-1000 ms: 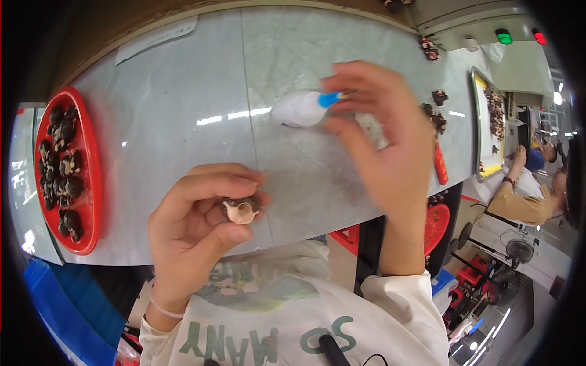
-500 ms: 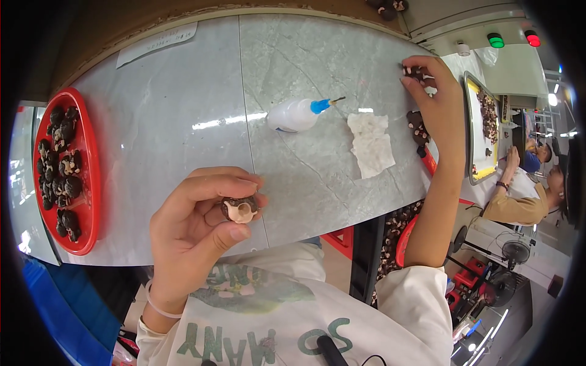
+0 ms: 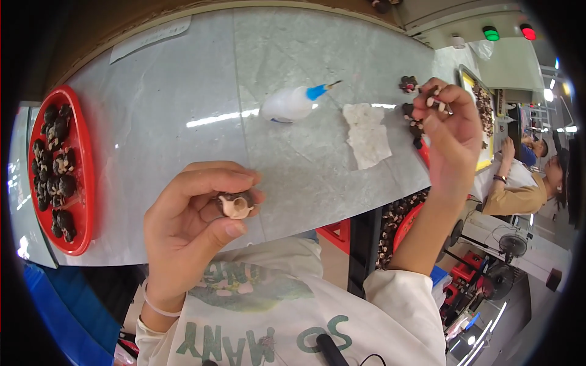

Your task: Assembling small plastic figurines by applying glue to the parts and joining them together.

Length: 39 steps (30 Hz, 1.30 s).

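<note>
My left hand (image 3: 183,213), above the near part of the table, pinches a small dark brown and beige figurine head (image 3: 237,206) between thumb and fingers. A round hollow in its beige side faces up. At the right, my right hand (image 3: 455,137) is closed on a small dark brown part with cream tips (image 3: 435,100); the fingers partly cover it. Just beside those fingers a dark brown flower-shaped piece (image 3: 408,84) lies on the table. Between my hands and farther back lies a white squeeze bottle (image 3: 285,107) with a blue needle tip, next to a crumpled white tissue (image 3: 368,137).
A red oval tray (image 3: 89,165) at the far left holds several dark brown figurines. A paper strip (image 3: 151,39) lies at the back edge. Beyond my right hand, a yellow-edged tray (image 3: 485,163) carries many small parts. A co-worker's arm (image 3: 510,198) shows at the far right.
My right hand has come up and nearer from the dark pieces on the table, holding a small part. The flower-shaped piece now lies uncovered. My left hand keeps its hold on the figurine head.
</note>
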Available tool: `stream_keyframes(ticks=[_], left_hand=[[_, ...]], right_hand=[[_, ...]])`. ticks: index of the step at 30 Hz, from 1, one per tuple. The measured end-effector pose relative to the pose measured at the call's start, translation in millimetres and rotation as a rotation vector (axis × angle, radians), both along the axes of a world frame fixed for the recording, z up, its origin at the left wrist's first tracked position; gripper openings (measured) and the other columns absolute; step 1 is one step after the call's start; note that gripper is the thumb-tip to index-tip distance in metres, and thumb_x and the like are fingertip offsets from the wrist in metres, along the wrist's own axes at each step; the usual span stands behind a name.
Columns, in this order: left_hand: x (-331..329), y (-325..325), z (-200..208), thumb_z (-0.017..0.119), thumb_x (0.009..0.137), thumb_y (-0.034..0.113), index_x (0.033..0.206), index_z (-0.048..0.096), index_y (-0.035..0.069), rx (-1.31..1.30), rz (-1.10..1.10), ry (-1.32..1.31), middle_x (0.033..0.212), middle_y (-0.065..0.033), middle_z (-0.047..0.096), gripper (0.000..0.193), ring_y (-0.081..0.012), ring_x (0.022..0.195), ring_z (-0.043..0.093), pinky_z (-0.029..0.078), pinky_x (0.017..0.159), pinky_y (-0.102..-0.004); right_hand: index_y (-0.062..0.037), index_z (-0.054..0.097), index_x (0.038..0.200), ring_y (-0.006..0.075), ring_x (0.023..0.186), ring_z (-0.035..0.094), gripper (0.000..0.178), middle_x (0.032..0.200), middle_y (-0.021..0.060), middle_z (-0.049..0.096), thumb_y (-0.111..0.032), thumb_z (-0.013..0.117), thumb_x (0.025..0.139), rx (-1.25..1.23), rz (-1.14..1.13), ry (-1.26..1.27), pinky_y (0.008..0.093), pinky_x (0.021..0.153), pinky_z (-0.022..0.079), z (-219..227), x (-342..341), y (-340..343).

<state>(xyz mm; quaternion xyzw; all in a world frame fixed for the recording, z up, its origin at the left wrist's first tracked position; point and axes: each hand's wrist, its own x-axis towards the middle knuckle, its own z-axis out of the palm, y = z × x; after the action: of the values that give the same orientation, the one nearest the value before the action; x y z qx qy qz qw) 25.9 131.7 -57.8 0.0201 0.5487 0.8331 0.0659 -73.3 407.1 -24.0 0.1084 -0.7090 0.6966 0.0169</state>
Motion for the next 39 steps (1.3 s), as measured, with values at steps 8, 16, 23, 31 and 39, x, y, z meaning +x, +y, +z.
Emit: stream_keyframes(ticks=[8, 16, 23, 31, 39], left_hand=[[0.7, -4.0, -3.4, 0.061, 0.075, -0.001, 0.103, 0.051, -0.006, -0.022, 0.022, 0.014, 0.105, -0.0163, 0.05, 0.03, -0.0231, 0.089, 0.056, 0.049, 0.077, -0.0301], [-0.2, 4.3, 6.1, 0.072, 0.069, 0.02, 0.099, 0.05, -0.004, 0.082, 0.088, -0.173, 0.101, -0.0181, 0.054, 0.043, -0.0212, 0.08, 0.059, 0.048, 0.07, -0.0273], [3.2, 1.0, 3.2, 0.076, 0.065, 0.017, 0.098, 0.052, -0.005, 0.068, 0.09, -0.074, 0.093, -0.0157, 0.056, 0.046, -0.0206, 0.081, 0.059, 0.049, 0.071, -0.0277], [5.1, -6.8, -6.9, 0.076, 0.059, 0.014, 0.086, 0.059, -0.004, -0.466, 0.127, 0.375, 0.084, -0.0154, 0.058, 0.036, -0.0183, 0.074, 0.059, 0.049, 0.064, -0.0247], [7.8, -1.5, -6.4, 0.075, 0.059, 0.013, 0.083, 0.061, -0.002, -0.648, 0.251, 0.522, 0.079, -0.0156, 0.059, 0.032, -0.0193, 0.066, 0.06, 0.05, 0.058, -0.0243]], right_hand=[[0.0042, 0.053, 0.092, 0.0187, 0.082, 0.056, 0.028, 0.095, 0.0181, 0.057, 0.006, 0.064, 0.066, -0.072, -0.073, -0.119, 0.0271, 0.073, 0.047, -3.6, 36.3, -28.8], [0.0044, 0.054, 0.092, 0.0215, 0.075, 0.057, 0.04, 0.095, 0.0199, 0.053, -0.018, 0.074, 0.065, -0.013, 0.109, -0.192, 0.0272, 0.061, 0.049, -3.1, 55.7, -73.1], [0.0056, 0.055, 0.087, 0.0254, 0.077, 0.06, 0.036, 0.09, 0.0225, 0.057, 0.0, 0.076, 0.058, 0.152, 0.347, 0.143, 0.0316, 0.066, 0.052, -4.0, 56.6, -97.3], [0.0077, 0.058, 0.082, 0.0188, 0.062, 0.062, 0.033, 0.073, 0.0196, 0.06, 0.0, 0.076, 0.055, 0.398, 0.291, 0.503, 0.0204, 0.048, 0.049, -6.1, 61.9, -109.4], [0.0076, 0.058, 0.08, 0.0138, 0.056, 0.058, 0.037, 0.069, 0.0172, 0.059, -0.004, 0.079, 0.052, 0.303, 0.294, 0.304, 0.02, 0.047, 0.045, -12.7, 63.6, -109.5]])
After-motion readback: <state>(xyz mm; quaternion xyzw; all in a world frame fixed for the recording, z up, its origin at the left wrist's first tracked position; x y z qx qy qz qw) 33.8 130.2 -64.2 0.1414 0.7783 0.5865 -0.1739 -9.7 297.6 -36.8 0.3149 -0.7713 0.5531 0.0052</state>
